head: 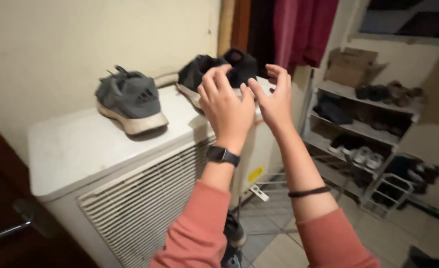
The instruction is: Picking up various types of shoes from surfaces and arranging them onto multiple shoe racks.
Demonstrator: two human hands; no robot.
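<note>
Your left hand [225,106] is up with fingers spread and curled, empty, hovering just in front of the black shoe [214,69]; can't tell for sure if the fingertips touch it, the view is blurred there. Your right hand [275,97] is also spread wide, palm turned inward, holding nothing, close beside the left hand and near the same shoe. Black watch [223,155] on your left wrist, thin dark band [308,191] on the right, pink sleeves [194,228] pushed up.

The black shoe sits at the far end of the white appliance top [75,144], against the wall, looks tipped over. Judging by the look: soft fabric upper, light, stiffer sole, not fragile, so grip it by the heel collar or around the sole edge. A grey sneaker [130,99] with an off-white sole rests on the same top, nearer you, well apart from your hands.

Below the top, a slatted grille [145,193]. Small yellow rectangular label [255,174] on the appliance side, low down. To the right a shoe rack [363,124] with pairs on its shelves, brown cardboard box [351,64] on top, dark red cloth [303,30] hanging above
</note>
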